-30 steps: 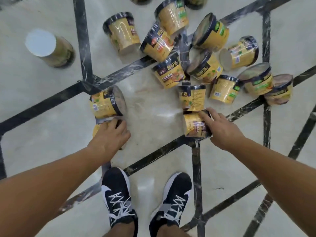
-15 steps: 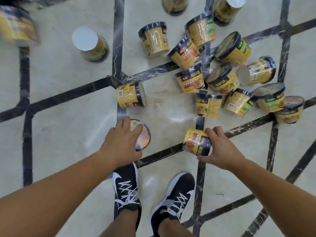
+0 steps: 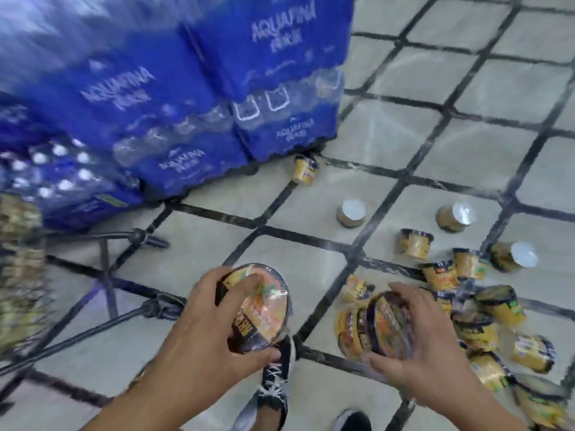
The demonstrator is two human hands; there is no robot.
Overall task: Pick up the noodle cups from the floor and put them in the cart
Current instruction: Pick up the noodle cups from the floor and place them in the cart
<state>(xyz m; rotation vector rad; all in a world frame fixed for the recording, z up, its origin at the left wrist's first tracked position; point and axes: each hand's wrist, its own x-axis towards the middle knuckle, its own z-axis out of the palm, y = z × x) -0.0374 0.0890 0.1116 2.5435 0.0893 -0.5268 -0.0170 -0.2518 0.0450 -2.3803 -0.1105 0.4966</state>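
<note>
My left hand [image 3: 199,331] grips a yellow noodle cup [image 3: 259,309] by its rim, lid facing up, lifted above the floor. My right hand [image 3: 413,343] holds a second noodle cup [image 3: 373,328] tilted on its side, also off the floor. Several more yellow cups [image 3: 485,309] lie scattered on the tiles at the right, some upside down with white bottoms showing [image 3: 351,213]. One cup [image 3: 304,169] sits alone against the water packs. The cart [image 3: 21,275] is a blurred wire shape at the left edge, with cups inside it.
Stacked blue packs of bottled water [image 3: 174,88] fill the upper left. The cart's dark frame and wheels [image 3: 146,241] stretch over the floor at the left. My two black shoes [image 3: 273,387] stand at the bottom centre. Pale tiles with dark lines [image 3: 435,135] spread to the right.
Both hands have lifted their cups off the floor. My view has swung left and up, bringing the water packs and the cart into sight and pushing the pile of cups to the right.
</note>
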